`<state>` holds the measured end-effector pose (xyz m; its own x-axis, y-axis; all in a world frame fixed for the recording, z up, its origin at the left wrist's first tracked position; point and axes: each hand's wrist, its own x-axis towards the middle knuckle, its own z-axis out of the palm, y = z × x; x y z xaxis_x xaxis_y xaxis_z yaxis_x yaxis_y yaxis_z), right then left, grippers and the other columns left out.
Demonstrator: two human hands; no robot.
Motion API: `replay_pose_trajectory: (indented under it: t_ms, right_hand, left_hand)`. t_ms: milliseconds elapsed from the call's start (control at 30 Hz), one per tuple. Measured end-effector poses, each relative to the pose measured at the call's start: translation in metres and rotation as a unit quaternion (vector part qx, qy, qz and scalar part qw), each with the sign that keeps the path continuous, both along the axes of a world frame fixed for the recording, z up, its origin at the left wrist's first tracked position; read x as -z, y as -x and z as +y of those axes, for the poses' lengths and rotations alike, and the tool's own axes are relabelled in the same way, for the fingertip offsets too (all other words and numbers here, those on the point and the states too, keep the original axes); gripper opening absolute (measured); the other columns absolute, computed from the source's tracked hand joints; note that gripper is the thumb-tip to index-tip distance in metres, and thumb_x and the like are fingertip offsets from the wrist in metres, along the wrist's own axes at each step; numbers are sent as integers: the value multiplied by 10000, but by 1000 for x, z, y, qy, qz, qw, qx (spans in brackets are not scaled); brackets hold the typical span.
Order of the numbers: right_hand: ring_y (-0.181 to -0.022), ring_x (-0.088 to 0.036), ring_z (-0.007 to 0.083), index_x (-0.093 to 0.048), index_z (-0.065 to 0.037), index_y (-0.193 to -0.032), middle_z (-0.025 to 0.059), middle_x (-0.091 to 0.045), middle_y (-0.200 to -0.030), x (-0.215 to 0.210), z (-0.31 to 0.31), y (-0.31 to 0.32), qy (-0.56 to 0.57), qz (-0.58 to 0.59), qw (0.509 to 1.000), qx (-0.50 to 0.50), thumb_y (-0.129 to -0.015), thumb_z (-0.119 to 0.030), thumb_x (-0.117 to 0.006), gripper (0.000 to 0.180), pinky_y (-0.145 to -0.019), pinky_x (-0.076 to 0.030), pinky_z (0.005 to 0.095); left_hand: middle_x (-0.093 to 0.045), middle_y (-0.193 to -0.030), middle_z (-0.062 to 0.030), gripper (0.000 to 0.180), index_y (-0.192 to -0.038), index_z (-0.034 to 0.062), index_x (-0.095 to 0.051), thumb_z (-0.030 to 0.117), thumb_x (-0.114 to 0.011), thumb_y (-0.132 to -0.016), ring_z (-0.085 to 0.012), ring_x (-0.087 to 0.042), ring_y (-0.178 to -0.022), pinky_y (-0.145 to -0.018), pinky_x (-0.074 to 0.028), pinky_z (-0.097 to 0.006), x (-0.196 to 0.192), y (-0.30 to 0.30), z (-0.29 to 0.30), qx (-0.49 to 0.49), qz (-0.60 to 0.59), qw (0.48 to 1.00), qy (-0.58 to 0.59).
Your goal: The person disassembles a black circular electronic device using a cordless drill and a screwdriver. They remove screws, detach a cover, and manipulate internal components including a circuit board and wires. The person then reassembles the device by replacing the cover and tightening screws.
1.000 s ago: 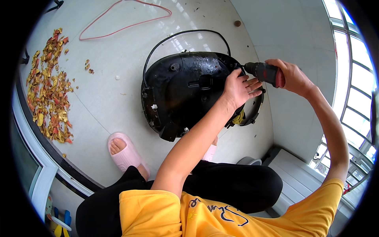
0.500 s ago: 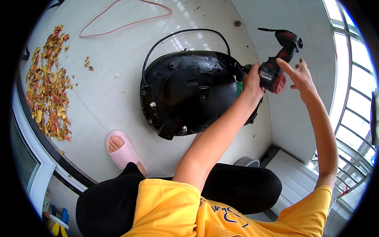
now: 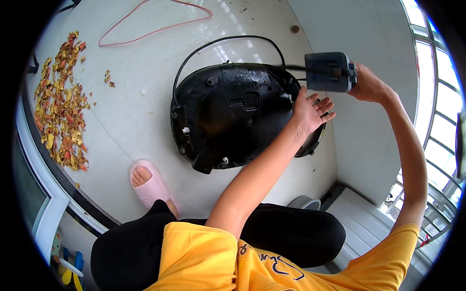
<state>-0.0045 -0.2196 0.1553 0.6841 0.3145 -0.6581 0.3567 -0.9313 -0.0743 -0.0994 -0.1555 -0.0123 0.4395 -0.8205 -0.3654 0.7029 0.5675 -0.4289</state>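
White floor tiles are carrying the upturned black appliance (image 3: 238,114) at frame centre, where the left hand (image 3: 310,110) is resting open-fingered while the right hand (image 3: 370,85) is clamping a dark power tool (image 3: 329,72) aloft at upper right, risking a drop onto it.

Right hand (image 3: 370,86) grips a grey tool (image 3: 329,72) (raised) — left hand (image 3: 310,110) rests on black appliance (image 3: 233,116).

A pale glossy floor (image 3: 121,92) reflects daylight. Dried orange-yellow scraps (image 3: 60,106) lie scattered at its left, and a red cord (image 3: 145,29) loops near the top. A white-framed window (image 3: 437,126) with railings runs along the right, and a white step (image 3: 364,213) sits below it.
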Motion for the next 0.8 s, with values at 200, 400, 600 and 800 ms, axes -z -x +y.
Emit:
replay_pose_trajectory:
  t_ms: [200,400,600,800]
  right_hand:
    - [-1165,-449,252,-614,-104,-1042,12,-528,-1256,3,13,20,48,-92,945,-309,-623,50,-692,454,-1042,-348,372]
    - [-1203,-423,215,-630,-118,-997,8,-542,-1212,5,29,45,81,-141,892,-422,-711,-103,-657,287,-1086,-290,394]
    - [-1249,-398,328,-247,-89,-1401,157,-510,-1247,-7,31,64,62,-179,982,0,-678,-190,-736,878,-992,-374,462]
    - [-902,-628,249,-420,86,-1216,175,-610,-990,6,27,46,-72,-71,871,481,-667,-320,-774,769,-634,-519,334]
  left_hand:
    - [-573,-1152,-212,719,-1219,-8,-457,626,-360,-893,-291,-602,-1028,-892,-488,-454,-4,1,59,-31,-181,972,146]
    - [-593,-978,-110,568,-1168,-7,-468,292,-750,-776,-187,-617,-868,-766,-518,-307,-21,3,67,58,-436,894,-85]
    - [-603,-894,-74,652,-1163,22,-425,205,-825,-683,-150,-602,-781,-658,-475,-263,-25,22,54,34,-377,915,-141]
    - [-601,-911,-75,611,-1142,33,-423,182,-811,-694,-135,-595,-817,-639,-455,-245,-27,36,35,-34,-359,924,-128]
